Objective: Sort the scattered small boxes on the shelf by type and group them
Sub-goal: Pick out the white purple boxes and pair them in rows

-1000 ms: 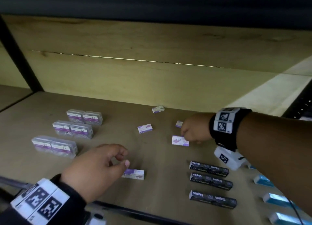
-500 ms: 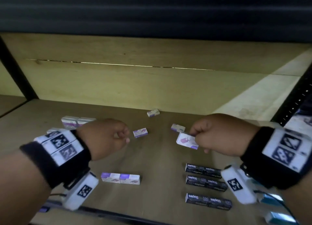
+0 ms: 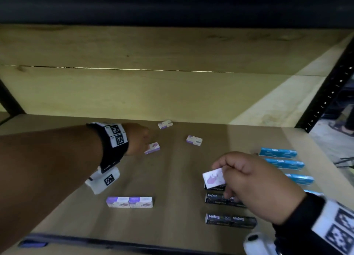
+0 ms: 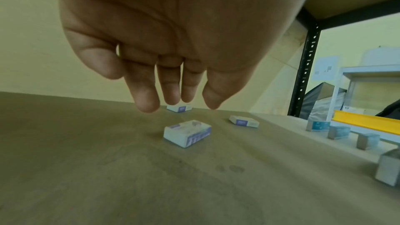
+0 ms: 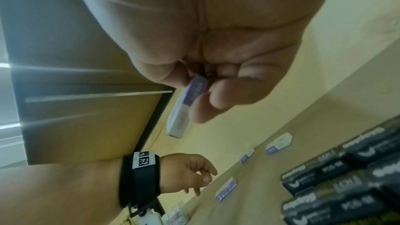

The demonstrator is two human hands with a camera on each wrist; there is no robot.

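Boxes lie scattered on the wooden shelf. From the head view, the right hand pinches a white-and-purple box between thumb and fingers, lifted off the shelf. Under that hand three black staple boxes lie in a column; the hand covers most of the top one and part of the middle one. Beyond its knuckles a column of blue boxes runs toward the wrist, the nearest cut off by the wristband. The left hand reaches toward a purple box at its fingertips; the fingers are hidden behind the back of the hand, so contact cannot be told here. Two more purple boxes lie beyond it, and a joined pair lies below the left forearm.

From the left wrist, the fingers hang straight and slightly spread, holding nothing, above the near box with a gap showing. The blue boxes appear as blurred grey blocks to the right, print unreadable.

From the right wrist, thumb and fingers clamp the held box by its edge; its upper end is buried in the grip. The black boxes are blurred, cut off at the frame edge. The left hand shows loosely curled fingers above a purple box.
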